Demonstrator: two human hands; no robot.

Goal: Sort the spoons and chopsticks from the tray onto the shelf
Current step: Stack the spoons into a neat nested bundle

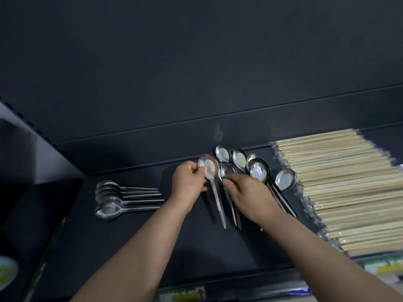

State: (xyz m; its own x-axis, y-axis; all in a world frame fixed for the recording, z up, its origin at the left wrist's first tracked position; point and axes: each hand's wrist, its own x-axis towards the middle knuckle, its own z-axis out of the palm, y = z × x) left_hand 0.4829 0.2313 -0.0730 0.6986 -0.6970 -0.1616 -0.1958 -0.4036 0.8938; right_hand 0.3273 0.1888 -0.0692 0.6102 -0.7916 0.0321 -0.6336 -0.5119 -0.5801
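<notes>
On the dark shelf [196,247] my left hand [188,185] pinches the bowl of a steel soup spoon [216,192] whose handle points toward me. My right hand [246,196] grips the neck of another soup spoon [226,170] just to its right. Behind and right of my hands lie several more round-bowled soup spoons [259,172], fanned out with handles toward me. Several oval steel spoons [113,199] lie stacked at the left, handles pointing right. Wrapped bamboo chopsticks [349,192] fill the shelf's right side.
The shelf's back wall [196,83] rises close behind the spoons, and a side panel [39,153] closes the left end. Price labels [185,294] run along the front edge. A pale dish [6,273] shows at the lower left.
</notes>
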